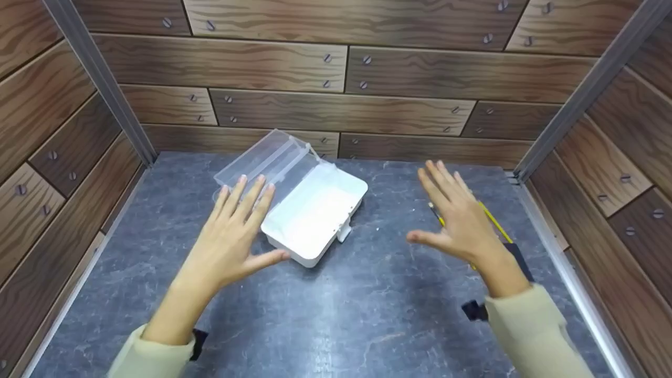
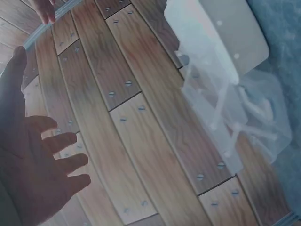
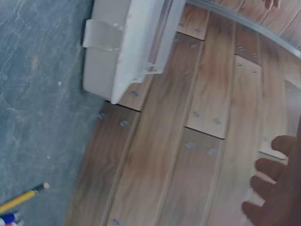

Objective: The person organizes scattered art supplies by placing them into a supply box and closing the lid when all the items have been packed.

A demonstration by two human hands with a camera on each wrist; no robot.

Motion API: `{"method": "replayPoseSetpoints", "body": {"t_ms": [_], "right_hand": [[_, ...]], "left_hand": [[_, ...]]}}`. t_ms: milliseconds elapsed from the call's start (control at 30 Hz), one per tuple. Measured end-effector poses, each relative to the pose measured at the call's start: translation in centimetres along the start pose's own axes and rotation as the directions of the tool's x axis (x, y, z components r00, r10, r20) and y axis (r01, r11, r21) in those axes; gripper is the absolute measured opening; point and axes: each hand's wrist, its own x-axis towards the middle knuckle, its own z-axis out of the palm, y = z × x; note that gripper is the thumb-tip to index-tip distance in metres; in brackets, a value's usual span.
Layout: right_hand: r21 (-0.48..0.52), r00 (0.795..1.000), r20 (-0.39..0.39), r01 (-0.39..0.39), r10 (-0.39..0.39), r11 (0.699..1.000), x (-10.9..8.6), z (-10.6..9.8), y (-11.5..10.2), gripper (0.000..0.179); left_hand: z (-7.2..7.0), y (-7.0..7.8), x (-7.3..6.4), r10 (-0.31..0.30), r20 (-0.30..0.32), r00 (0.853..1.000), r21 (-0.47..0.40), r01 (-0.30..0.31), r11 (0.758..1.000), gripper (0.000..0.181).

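Observation:
A white plastic box (image 1: 315, 215) lies at an angle on the grey tabletop, its clear hinged lid (image 1: 268, 163) swung back to the left. The inside looks bare, and a white latch (image 1: 344, 231) hangs from the front right side. My left hand (image 1: 228, 239) hovers with fingers spread and straight, overlapping the box's left edge and the lid in the head view. To the right, my right hand (image 1: 457, 220) is also spread and holds nothing. It partly hides yellow pencils (image 1: 495, 222) on the table. The right wrist view shows one pencil (image 3: 21, 200) beside a blue-ended item (image 3: 8, 218).
Wood-patterned panels (image 1: 341, 68) enclose the back and both sides. Metal rails (image 1: 577, 289) run along the table's sides and up the corners. A dark item (image 1: 518, 260) shows behind the right wrist.

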Motion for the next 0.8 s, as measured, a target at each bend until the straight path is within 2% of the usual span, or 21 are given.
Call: {"method": "replayPoseSetpoints", "body": {"t_ms": [100, 200, 300, 433, 600, 800], "right_hand": [[0.028, 0.999, 0.028, -0.017, 0.017, 0.999, 1.3, 2.0, 0.9, 0.118], [0.046, 0.996, 0.084, -0.018, 0.014, 0.999, 2.1, 4.5, 1.7, 0.122], [0.06, 0.991, 0.13, 0.001, -0.009, 0.998, 2.7, 7.2, 2.4, 0.125], [0.077, 0.985, 0.173, 0.007, -0.02, 0.997, 3.3, 10.1, 3.1, 0.124], [0.093, 0.968, 0.247, 0.015, -0.038, 0.996, 4.5, 13.1, 3.7, 0.125], [0.098, 0.935, 0.354, -0.02, -0.016, 0.995, 6.1, 15.6, 4.5, 0.128]], "left_hand": [[1.8, -0.2, 0.1, -0.049, -0.009, 0.999, -0.012, 0.049, 0.999, 0.113], [4.2, 0.2, 0.1, -0.094, 0.013, 0.996, -0.026, 0.094, 0.995, 0.111], [6.7, 0.8, 0.2, -0.119, 0.054, 0.991, -0.035, 0.121, 0.992, 0.109], [9.3, 1.7, 0.5, -0.143, 0.06, 0.988, -0.047, 0.146, 0.988, 0.108], [11.5, 2.0, 0.2, -0.195, 0.056, 0.979, -0.04, 0.197, 0.98, 0.106], [13.4, 2.6, -0.3, -0.258, 0.126, 0.958, -0.091, 0.27, 0.958, 0.109]]}}
